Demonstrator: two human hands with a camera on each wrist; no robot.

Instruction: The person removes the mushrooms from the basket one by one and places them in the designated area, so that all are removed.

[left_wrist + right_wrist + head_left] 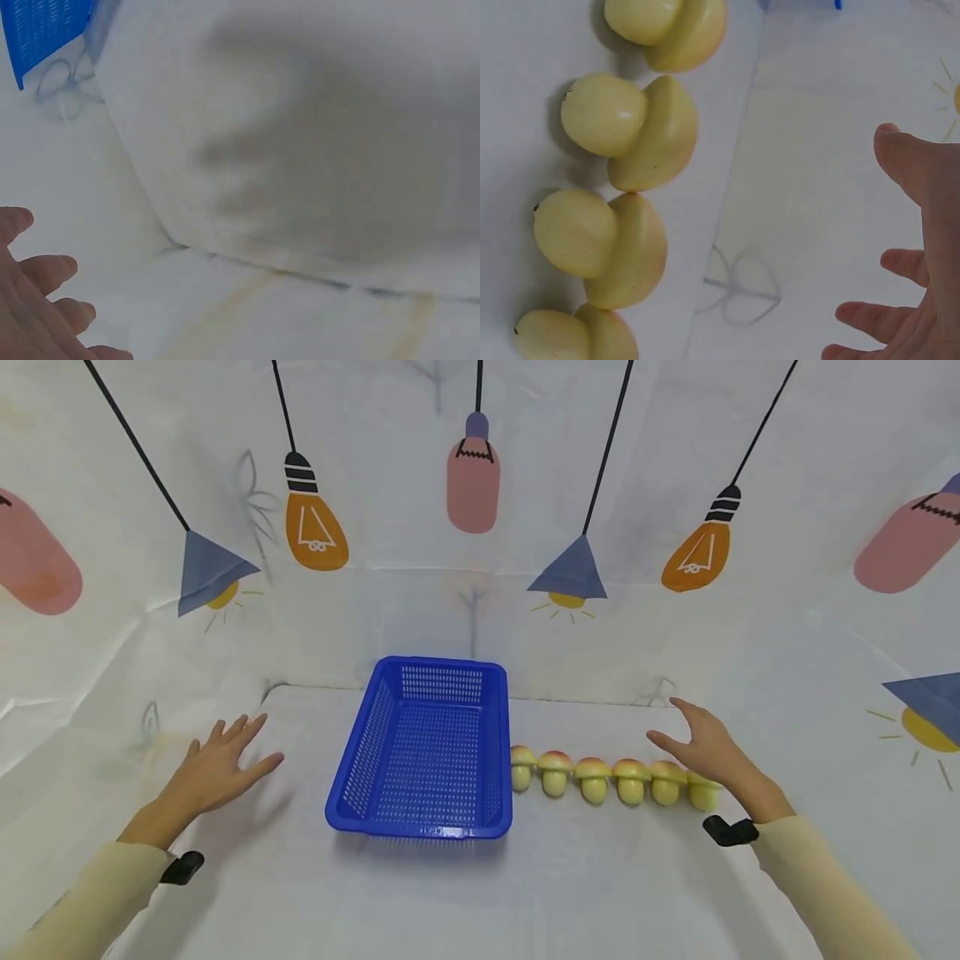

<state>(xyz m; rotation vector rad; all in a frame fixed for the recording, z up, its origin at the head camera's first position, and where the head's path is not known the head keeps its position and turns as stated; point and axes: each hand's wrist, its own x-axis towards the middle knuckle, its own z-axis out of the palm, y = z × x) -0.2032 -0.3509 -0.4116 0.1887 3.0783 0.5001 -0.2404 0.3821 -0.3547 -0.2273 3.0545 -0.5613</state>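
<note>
I see a white surface [525, 893] with a cloth behind it that has lamps and light bulbs drawn on it, and a blue basket [427, 752] sits in the middle with nothing in it. My left hand [217, 768] rests flat on the surface well to the left of the basket, its grip let go and the fingers spread out. My right hand [701, 745] hangs just over the far right end of a row of six toy mushrooms [611, 777] that starts just beside the basket, fingers loose and holding nothing.
</note>
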